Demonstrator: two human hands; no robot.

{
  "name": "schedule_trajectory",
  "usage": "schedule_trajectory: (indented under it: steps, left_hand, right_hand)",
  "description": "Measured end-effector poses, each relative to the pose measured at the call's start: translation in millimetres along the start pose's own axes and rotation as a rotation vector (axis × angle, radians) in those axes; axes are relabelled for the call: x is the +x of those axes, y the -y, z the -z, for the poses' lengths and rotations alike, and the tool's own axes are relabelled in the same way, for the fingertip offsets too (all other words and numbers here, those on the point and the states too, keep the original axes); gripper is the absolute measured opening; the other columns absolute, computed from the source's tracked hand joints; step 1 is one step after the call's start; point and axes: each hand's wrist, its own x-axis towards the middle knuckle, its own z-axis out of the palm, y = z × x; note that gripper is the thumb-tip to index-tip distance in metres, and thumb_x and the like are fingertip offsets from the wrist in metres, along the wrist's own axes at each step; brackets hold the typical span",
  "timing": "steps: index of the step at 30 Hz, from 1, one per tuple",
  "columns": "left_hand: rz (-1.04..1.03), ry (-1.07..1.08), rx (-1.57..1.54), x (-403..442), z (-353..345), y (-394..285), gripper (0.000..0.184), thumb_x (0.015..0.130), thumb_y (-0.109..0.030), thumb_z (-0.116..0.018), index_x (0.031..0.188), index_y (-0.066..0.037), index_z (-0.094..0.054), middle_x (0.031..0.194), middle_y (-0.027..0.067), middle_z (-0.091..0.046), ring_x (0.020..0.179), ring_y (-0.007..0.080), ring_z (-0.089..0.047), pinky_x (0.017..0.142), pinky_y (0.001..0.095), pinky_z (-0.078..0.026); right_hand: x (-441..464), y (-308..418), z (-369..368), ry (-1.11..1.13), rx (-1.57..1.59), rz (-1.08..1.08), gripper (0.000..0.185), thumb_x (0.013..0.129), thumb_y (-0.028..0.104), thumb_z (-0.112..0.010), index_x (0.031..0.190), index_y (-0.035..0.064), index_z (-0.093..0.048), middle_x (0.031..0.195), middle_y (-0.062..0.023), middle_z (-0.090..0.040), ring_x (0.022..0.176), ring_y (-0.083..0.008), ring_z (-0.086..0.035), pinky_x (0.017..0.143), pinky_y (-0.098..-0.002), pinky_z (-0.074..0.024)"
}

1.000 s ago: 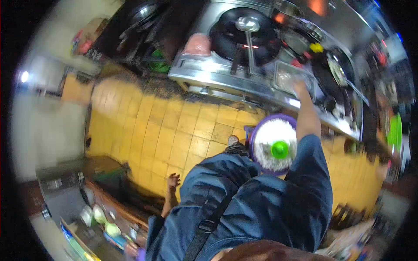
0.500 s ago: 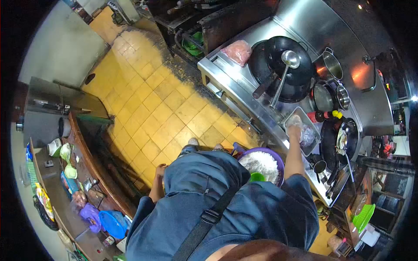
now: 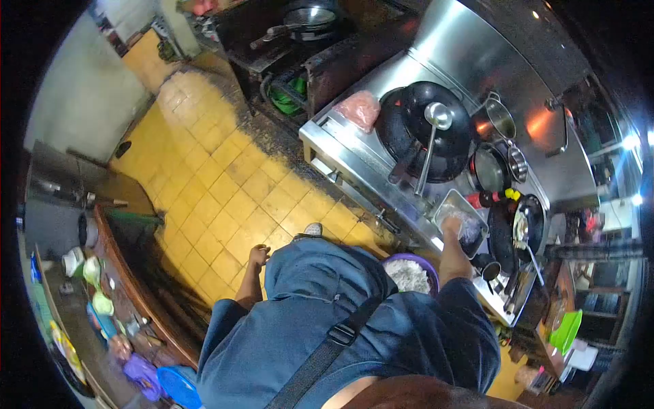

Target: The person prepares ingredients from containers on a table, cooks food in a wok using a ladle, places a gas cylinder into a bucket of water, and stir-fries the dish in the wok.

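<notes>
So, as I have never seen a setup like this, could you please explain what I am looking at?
There is no robot here: a person works with two bare hands. One camera on the head looks forward and down, so the view is round and bent at the edges.

The right hand reaches into a clear container on a steel counter; whether it grips anything is too unclear to tell. The left hand is over the yellow tiled floor, apparently holding nothing.

Also on the counter are a black wok, a ladle lying across it, and a pinkish bag.
</notes>
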Motion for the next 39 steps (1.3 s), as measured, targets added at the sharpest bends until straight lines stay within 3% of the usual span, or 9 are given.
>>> schedule_trajectory:
  steps: [4,6,11,16,18,19,22,32,39]
  left_hand:
    - [0.054,0.113,-0.016,6.8,-14.2,-49.5,0.038,0.077,-0.016,-0.062,0.109,-0.004,-0.048,0.077,0.0079,-0.058,0.055,0.0139,-0.048,0.045,0.0288,-0.041]
    - [0.023,0.14,0.09,14.1,-13.6,-53.5,0.038,0.077,-0.017,-0.063,0.11,-0.004,-0.049,0.077,0.0074,-0.057,0.058,0.0156,-0.05,0.049,0.033,-0.045]
    - [-0.151,0.337,0.122,47.2,14.7,-46.5,0.041,0.077,-0.014,-0.06,0.114,-0.001,-0.047,0.096,0.0148,-0.06,0.07,0.0222,-0.059,0.055,0.0343,-0.049]
    - [-0.008,0.076,0.129,25.0,35.8,-103.6,0.038,0.077,-0.011,-0.056,0.112,-0.001,-0.047,0.085,0.0091,-0.061,0.059,0.0178,-0.054,0.047,0.0314,-0.044]
    - [0.032,0.198,-0.222,55.3,57.2,-70.9,0.029,0.078,-0.013,-0.054,0.106,-0.005,-0.049,0.082,0.0079,-0.061,0.056,0.0156,-0.052,0.043,0.0284,-0.04]
    - [0.037,0.143,-0.123,50.1,55.6,-73.6,0.028,0.079,-0.013,-0.053,0.105,-0.006,-0.049,0.081,0.0068,-0.06,0.056,0.0157,-0.052,0.043,0.0281,-0.04]
    - [0.055,0.234,-0.225,61.0,66.8,-39.4,0.024,0.08,-0.015,-0.053,0.103,-0.009,-0.049,0.08,0.0038,-0.059,0.058,0.0161,-0.053,0.045,0.0294,-0.041]
    - [0.18,0.258,0.189,44.4,27.4,-57.3,0.036,0.083,-0.021,-0.049,0.116,-0.006,-0.046,0.11,0.0092,-0.057,0.085,0.0299,-0.058,0.069,0.0441,-0.048]
    - [0.015,0.347,-0.045,86.7,-1.7,-53.6,0.026,0.083,-0.014,-0.049,0.107,-0.006,-0.049,0.089,0.0045,-0.06,0.064,0.0182,-0.055,0.052,0.0346,-0.044]
  right_hand:
    - [-33.9,-5.0,51.6,0.044,-0.13,0.122,0.024,0.075,0.021,-0.05,0.086,0.0065,-0.066,0.087,-0.0173,-0.063,0.082,-0.0312,-0.061,0.073,-0.0422,-0.0469]
    - [-59.8,21.9,119.9,0.091,0.362,-0.228,0.031,0.075,0.025,-0.05,0.094,0.0027,-0.061,0.092,-0.0159,-0.062,0.086,-0.0307,-0.059,0.073,-0.0413,-0.0464]
    - [-21.5,19.0,36.3,-0.19,-0.103,0.325,0.028,0.078,0.021,-0.046,0.097,0.005,-0.058,0.093,-0.0157,-0.058,0.09,-0.0253,-0.056,0.074,-0.0358,-0.0448]
    - [-25.7,8.2,18.7,-0.061,0.596,-0.282,0.04,0.071,0.026,-0.056,0.103,0.003,-0.057,0.1,-0.018,-0.058,0.097,-0.0336,-0.054,0.082,-0.0403,-0.0427]
    - [-21.7,-10.2,10.2,-0.178,0.493,-0.04,0.033,0.076,0.027,-0.051,0.098,0.0034,-0.059,0.092,-0.0161,-0.061,0.087,-0.0321,-0.058,0.074,-0.0413,-0.0448]
    - [-6.0,-19.6,3.4,0.137,0.027,-0.203,0.032,0.078,0.032,-0.049,0.092,0.0065,-0.063,0.093,-0.0163,-0.062,0.087,-0.0314,-0.059,0.073,-0.0409,-0.0449]
    - [-37.7,-0.3,63.5,-0.067,-0.101,0.043,0.034,0.078,0.036,-0.047,0.088,0.0089,-0.065,0.092,-0.0149,-0.062,0.085,-0.0283,-0.06,0.071,-0.0398,-0.046]
    - [-51.3,-6.9,123.4,-0.168,0.351,-0.6,0.041,0.068,0.043,-0.06,0.077,0.0041,-0.065,0.08,-0.0174,-0.063,0.079,-0.0322,-0.061,0.069,-0.0411,-0.0479]
    - [-58.5,-42.7,143.1,-0.179,0.213,-0.213,0.038,0.063,0.045,-0.061,0.073,0.0089,-0.065,0.074,-0.0105,-0.064,0.07,-0.0307,-0.061,0.062,-0.0388,-0.0489]
